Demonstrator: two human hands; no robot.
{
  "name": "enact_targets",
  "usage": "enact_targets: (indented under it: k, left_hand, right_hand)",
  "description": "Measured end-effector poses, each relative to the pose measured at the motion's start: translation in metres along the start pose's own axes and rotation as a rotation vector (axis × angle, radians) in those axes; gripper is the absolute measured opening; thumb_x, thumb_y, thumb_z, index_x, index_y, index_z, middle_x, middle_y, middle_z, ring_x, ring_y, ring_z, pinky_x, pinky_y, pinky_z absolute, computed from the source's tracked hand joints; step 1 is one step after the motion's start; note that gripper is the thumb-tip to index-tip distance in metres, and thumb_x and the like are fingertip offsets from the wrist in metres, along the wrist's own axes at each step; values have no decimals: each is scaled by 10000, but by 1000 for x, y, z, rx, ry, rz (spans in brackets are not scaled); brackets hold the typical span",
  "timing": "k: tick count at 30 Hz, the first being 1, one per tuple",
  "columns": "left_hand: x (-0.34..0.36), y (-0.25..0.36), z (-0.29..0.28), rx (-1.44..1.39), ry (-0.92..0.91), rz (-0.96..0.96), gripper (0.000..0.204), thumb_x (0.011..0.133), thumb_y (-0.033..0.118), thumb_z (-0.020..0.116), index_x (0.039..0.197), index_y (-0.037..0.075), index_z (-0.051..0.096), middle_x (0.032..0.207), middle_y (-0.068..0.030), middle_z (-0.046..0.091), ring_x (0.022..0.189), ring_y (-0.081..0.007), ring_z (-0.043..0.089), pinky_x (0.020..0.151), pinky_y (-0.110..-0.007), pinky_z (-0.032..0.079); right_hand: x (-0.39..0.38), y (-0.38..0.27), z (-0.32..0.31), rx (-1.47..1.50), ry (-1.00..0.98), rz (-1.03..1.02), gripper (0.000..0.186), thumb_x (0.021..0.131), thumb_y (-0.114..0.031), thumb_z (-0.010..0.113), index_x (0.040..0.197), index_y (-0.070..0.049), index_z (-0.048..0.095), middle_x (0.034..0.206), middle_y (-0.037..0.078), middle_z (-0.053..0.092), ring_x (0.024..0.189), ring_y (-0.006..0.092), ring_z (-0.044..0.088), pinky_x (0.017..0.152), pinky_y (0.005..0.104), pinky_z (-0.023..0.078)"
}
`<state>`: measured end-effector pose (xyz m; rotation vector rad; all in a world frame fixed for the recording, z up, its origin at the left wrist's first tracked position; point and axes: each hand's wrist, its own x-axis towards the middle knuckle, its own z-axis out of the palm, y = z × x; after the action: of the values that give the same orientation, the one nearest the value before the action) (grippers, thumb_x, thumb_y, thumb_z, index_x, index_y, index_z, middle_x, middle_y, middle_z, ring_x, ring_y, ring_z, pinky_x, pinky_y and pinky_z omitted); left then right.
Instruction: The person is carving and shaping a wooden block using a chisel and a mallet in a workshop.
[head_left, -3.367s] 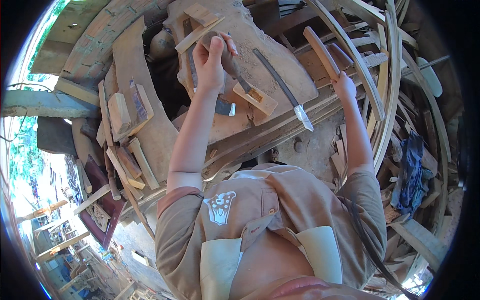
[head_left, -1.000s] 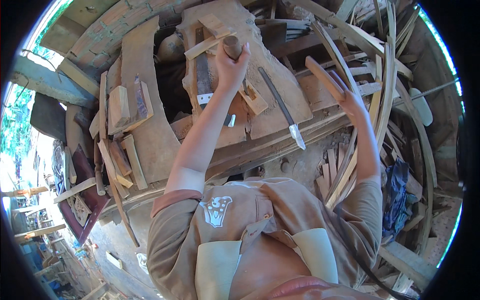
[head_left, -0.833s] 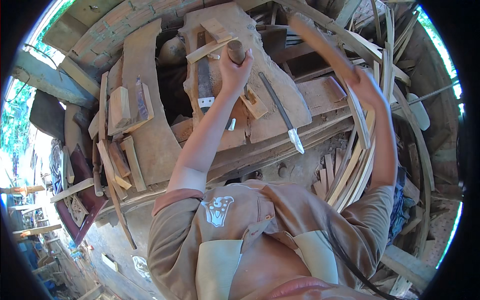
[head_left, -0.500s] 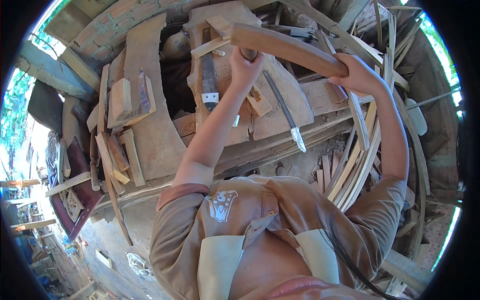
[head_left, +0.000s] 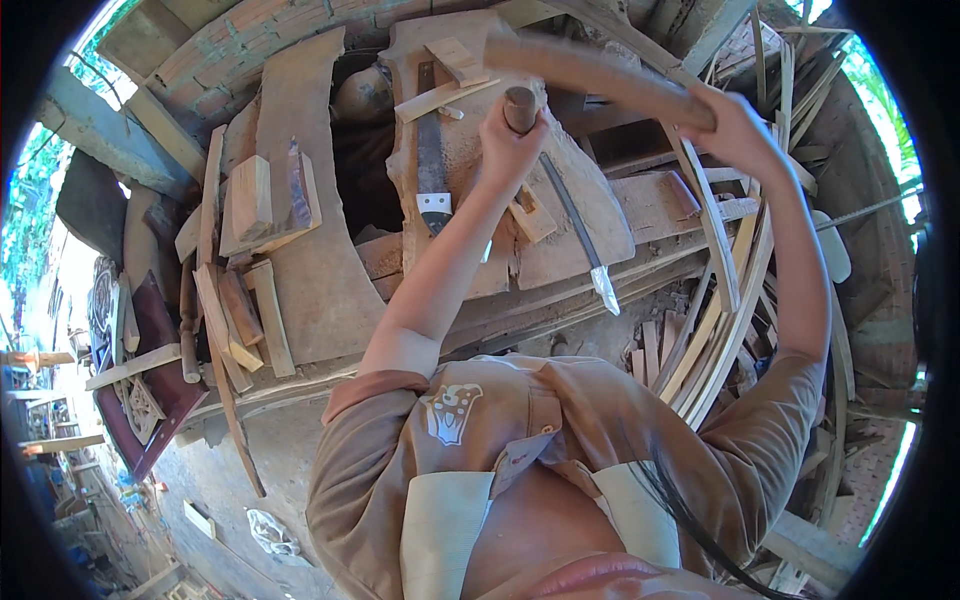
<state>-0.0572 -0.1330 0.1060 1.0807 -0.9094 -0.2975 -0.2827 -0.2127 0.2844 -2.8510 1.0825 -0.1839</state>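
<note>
My left hand (head_left: 514, 150) is closed around a short round wooden rod (head_left: 520, 108), whose cut end points up. My right hand (head_left: 738, 130) grips the right end of a long curved wooden piece (head_left: 610, 82), blurred by motion. Its other end reaches left, just past the rod; whether the two touch I cannot tell. Beneath my arms lies a wide slab workbench (head_left: 590, 225). On it rest a flat dark blade (head_left: 430, 150) with a pale riveted collar, and a thin dark bar (head_left: 567, 205) with a silver-wrapped end. A slotted wooden block (head_left: 533, 222) lies between them.
Wood offcuts (head_left: 250, 200) are stacked on the bench's left part, beside a dark gap in the slabs. Long bent strips (head_left: 735, 300) lean at the right. A dark red panel (head_left: 165, 400) stands at far left. A brick wall (head_left: 240, 50) closes the back.
The curved piece has swung slightly right and away from the rod in my left hand, baring the rod's end. My right hand has shifted right. The view has moved slightly.
</note>
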Motion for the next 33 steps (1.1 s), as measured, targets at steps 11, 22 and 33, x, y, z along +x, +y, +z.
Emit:
enact_targets:
  k: [11, 22, 33]
  left_hand:
    - [2, 0, 1, -9, -12, 8, 137, 707, 51, 615, 821, 7, 553, 685, -77, 583, 637, -116, 548, 600, -269, 446]
    - [3, -3, 6, -30, -23, 5, 134, 715, 46, 608, 827, 1, 549, 699, -77, 586, 655, -113, 550, 606, -272, 447]
    - [6, -5, 2, 9, -47, 20, 134, 729, 60, 610, 825, 4, 535, 684, -48, 554, 626, -105, 500, 583, -269, 426]
  right_hand:
    - [-5, -17, 10, 145, -30, -1, 478, 724, -194, 695, 1102, 31, 506, 937, 152, 602, 902, 226, 568, 855, 315, 419]
    - [-8, -12, 28, -60, 67, -93, 528, 729, -246, 699, 1107, 52, 483, 1019, 172, 581, 908, 216, 580, 793, 309, 462]
    - [-3, -48, 11, 28, -211, 64, 502, 765, -310, 648, 1084, 44, 491, 936, 175, 586, 926, 231, 565, 846, 320, 412]
